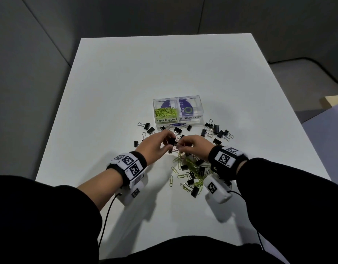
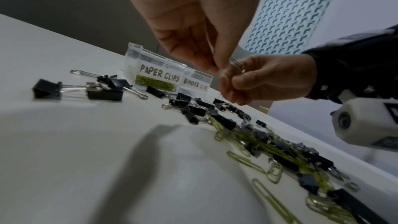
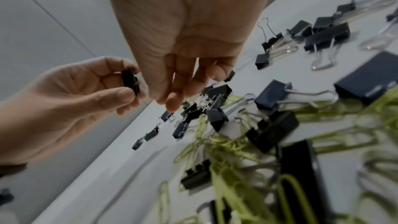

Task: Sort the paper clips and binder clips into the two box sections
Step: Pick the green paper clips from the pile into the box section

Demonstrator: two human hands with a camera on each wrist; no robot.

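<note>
Far left on the white table (image 1: 111,88), a few black binder clips (image 1: 147,127) lie loose, with more spread along the near side of the box.

The left hand (image 1: 154,144) is raised just above the table, and its thumb and fingers pinch a black binder clip (image 1: 172,141); the right wrist view shows the clip's body (image 3: 129,81) squeezed between thumb and fingertip.

The right hand (image 1: 193,147) meets it from the right, fingers curled and pinching at the silver wire handle of the same clip (image 2: 234,63). Both hands hover just near of the box.

The clear box (image 1: 200,103) stands beyond the hands. Its left section, labelled PAPER CLIPS, holds a heap of green paper clips (image 1: 165,113); its right section (image 1: 194,113), labelled BINDER CLIPS, shows none inside.

Under and near of the right wrist lies a tangled pile (image 1: 191,172) of green paper clips and black binder clips. Right of the box sits another cluster of binder clips (image 1: 217,130).
</note>
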